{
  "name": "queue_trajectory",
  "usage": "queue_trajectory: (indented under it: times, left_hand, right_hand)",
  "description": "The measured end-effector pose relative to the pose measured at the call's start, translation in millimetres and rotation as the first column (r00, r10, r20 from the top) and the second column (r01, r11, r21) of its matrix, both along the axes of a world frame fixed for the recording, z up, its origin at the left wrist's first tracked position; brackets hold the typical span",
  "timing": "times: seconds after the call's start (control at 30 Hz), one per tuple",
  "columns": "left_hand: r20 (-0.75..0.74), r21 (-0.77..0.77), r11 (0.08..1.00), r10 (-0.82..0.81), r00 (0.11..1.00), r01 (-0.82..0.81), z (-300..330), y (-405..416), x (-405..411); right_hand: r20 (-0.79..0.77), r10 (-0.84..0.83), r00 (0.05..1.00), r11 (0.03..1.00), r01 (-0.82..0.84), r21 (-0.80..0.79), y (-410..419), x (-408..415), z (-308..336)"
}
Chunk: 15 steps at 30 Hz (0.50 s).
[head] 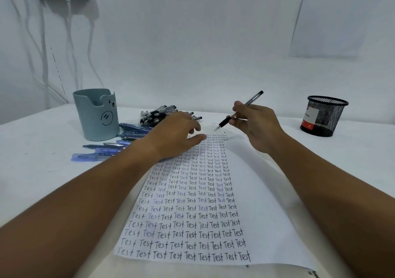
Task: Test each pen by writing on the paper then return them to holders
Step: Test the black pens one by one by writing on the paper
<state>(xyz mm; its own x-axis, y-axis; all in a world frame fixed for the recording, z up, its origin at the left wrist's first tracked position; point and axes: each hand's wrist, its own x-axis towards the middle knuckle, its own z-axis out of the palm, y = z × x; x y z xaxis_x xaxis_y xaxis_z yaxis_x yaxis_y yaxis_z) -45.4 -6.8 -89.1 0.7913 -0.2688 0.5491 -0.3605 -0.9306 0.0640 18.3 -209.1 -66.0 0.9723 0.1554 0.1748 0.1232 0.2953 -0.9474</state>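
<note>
Paper [213, 192] covered in rows of "Test" fills the near middle of the counter [42, 141], stretching from six o'clock up toward the hands, so hardly any blank room is left except a thin strip at its far end and the right margin. New marks could land on old ones and hide whether a pen really writes.

Further out, at about eleven o'clock, the left hand [175, 134] rests on the far part of the sheet with its fingers loosely spread, holding nothing. If it lifts, the sheet may slide under the tip.

At one o'clock the right hand [258, 126] has its fingers closed around a black pen [241, 112], tip slanting down just above the paper's far edge. It could write off the sheet onto the counter.

Beyond the left hand lie loose blue pens [111, 147] and black pens [158, 115], touching; tested and untested ones could get mixed. The blue holder [96, 115] stands at ten o'clock, the mesh holder [324, 115] at two o'clock, both apparently without pens in them.
</note>
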Motion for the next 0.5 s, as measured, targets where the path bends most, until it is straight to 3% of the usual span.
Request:
queue_trajectory:
  times: [0.3,0.5]
  left_hand:
    - [0.05,-0.023,0.999,-0.029,0.998,0.03,-1,-6,-1]
    - [0.124,-0.033,0.983,0.184,0.975,-0.181,14,9,-4]
  right_hand:
    - [0.072,0.048,0.996,0.975,-0.031,-0.22,11,-9,-4]
    - [0.113,0.009,0.994,0.932,0.033,-0.36,10,-5,-10]
